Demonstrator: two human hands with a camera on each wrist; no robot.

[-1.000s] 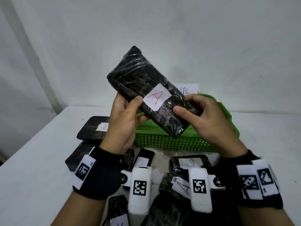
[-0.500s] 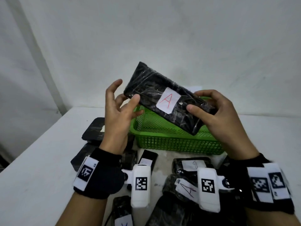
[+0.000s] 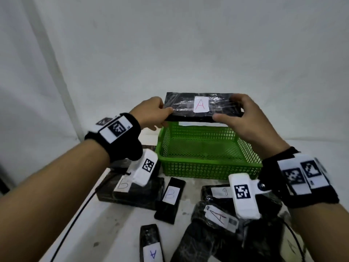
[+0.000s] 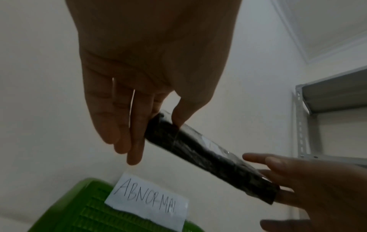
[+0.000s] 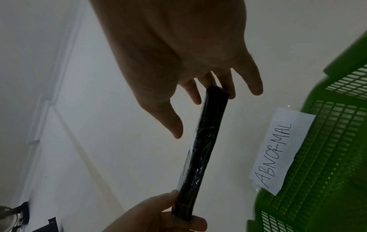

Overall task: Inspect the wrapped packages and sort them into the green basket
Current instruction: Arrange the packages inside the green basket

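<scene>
Head view: both hands, left (image 3: 151,112) and right (image 3: 243,118), pinch the ends of a flat black plastic-wrapped package (image 3: 200,106) labelled A, held level above the green mesh plastic basket (image 3: 207,167) on the white surface (image 3: 120,220). Left wrist view: thumb above, fingers (image 4: 137,136) beneath the package end. Right wrist view: a paper label reading ABNORMAL (image 5: 282,150) sits on the basket.

Your white table (image 3: 37,214) carries the green basket (image 3: 207,167) at twelve o'clock and black wrapped packages (image 3: 132,193) from nine to six, perhaps seven of them, overlapped at five.
</scene>
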